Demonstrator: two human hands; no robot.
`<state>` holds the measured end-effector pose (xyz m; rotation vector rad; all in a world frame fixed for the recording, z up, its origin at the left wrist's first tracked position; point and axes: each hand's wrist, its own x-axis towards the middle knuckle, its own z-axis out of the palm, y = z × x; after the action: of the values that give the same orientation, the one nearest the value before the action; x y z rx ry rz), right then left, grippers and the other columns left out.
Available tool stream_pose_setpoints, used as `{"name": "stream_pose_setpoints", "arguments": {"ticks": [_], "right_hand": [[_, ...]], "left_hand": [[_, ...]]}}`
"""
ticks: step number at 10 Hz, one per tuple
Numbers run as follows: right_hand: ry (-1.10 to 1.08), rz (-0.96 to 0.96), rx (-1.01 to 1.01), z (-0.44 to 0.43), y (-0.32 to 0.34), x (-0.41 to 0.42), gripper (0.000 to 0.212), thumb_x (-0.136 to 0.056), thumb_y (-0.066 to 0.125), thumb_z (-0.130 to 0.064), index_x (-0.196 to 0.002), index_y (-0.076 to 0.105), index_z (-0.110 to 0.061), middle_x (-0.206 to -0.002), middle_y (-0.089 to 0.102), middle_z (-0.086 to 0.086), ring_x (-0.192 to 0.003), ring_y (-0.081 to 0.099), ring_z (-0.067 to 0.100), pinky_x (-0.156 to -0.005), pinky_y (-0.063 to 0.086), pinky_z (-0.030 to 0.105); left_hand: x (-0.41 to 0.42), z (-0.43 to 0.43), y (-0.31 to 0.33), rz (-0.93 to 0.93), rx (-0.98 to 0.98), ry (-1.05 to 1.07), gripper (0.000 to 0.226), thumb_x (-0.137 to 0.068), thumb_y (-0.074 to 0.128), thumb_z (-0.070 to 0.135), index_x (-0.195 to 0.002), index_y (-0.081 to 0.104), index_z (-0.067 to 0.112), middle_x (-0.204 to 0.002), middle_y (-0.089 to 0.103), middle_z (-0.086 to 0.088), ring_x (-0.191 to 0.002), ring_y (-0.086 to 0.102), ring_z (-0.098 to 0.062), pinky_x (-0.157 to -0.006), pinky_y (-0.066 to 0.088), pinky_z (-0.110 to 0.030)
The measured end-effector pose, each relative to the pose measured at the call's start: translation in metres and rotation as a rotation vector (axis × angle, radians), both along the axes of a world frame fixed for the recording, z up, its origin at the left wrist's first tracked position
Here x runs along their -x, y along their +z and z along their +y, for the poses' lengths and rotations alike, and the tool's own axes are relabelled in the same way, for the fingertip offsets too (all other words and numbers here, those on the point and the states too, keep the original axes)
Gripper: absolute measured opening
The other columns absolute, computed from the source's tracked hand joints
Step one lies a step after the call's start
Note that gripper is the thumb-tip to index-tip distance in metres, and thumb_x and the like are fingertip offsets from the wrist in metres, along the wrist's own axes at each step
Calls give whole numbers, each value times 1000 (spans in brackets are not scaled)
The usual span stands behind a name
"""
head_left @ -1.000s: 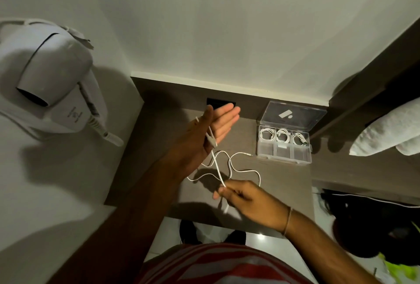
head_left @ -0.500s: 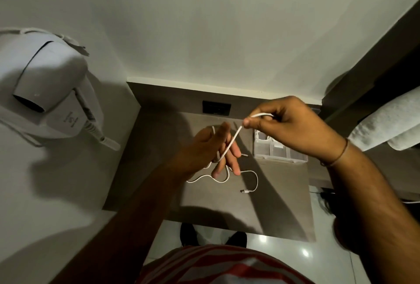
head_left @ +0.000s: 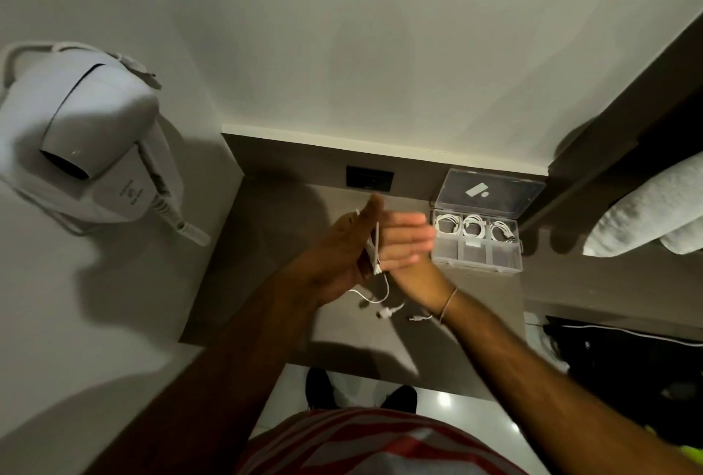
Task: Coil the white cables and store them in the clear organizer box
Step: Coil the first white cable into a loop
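My left hand is raised edge-on over the table, thumb up, with a white cable wound across its palm. My right hand lies against it from the right, fingers straight and motion-blurred; its thumb is hidden, so its grip on the strands is unclear. A loose tail hangs below both hands, and two connector ends rest on the table. The clear organizer box stands to the right with its lid open. Three coiled white cables fill its back row.
The brown table ends at a wall with a black socket plate. A white wall-mounted hair dryer hangs on the left. Rolled white towels lie on a shelf at right, and a dark bag sits below it.
My right hand has come down from above the box to beside my left palm. More cable is wound on the left hand, and the tail on the table is shorter.
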<state>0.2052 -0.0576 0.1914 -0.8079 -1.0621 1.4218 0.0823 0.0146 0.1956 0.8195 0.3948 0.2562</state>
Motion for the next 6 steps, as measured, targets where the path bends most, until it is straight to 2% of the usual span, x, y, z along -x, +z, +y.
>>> {"name": "stream_pose_setpoints", "arguments": {"ticks": [1,2,3,4,5,6], "right_hand": [[-238,-791,9,-26,-28,14,47,-114,39,-14,-80,68,1,-57,53,-8,-49,50,-1,-61,41,27],[-119,-705,305,-69,-39,20,51,-113,41,-32,-82,71,-7,-54,49,-5,-52,46,8,-58,40,23],[-2,-800,238,-76,-20,14,39,-112,46,-35,-87,72,-19,-66,62,2,-63,56,19,-68,48,33],[-17,-1002,61,-69,22,-17,28,-107,53,-41,-89,70,-29,-73,66,-17,-66,60,3,-66,47,23],[-24,-1137,15,-59,56,-40,27,-103,54,-51,-88,70,-34,-71,68,-15,-60,61,7,-59,52,29],[-79,-1160,-28,-37,84,-60,17,-95,67,-46,-92,77,-33,-80,76,-13,-72,73,7,-68,63,36]], "left_hand": [[-3,5,1,-27,78,119,71,-76,71,73,-120,80,18,-129,77,-7,-122,74,-21,-96,62,-30],[0,11,2,-5,75,243,82,-71,60,76,-122,77,15,-131,76,-7,-122,74,-19,-101,61,-29],[1,11,-1,60,33,258,85,-76,48,76,-127,69,13,-142,69,-12,-129,69,-21,-106,57,-27],[1,4,-6,244,-143,137,77,-98,16,69,-127,65,17,-150,60,-17,-134,65,-24,-104,54,-24],[-2,-4,-8,384,-304,34,81,-86,21,89,-96,76,31,-112,80,-5,-95,79,-5,-92,61,-31],[-5,-12,-12,322,-326,-92,90,-56,53,104,-98,75,26,-84,82,0,-78,80,-11,-79,61,-34]]}}
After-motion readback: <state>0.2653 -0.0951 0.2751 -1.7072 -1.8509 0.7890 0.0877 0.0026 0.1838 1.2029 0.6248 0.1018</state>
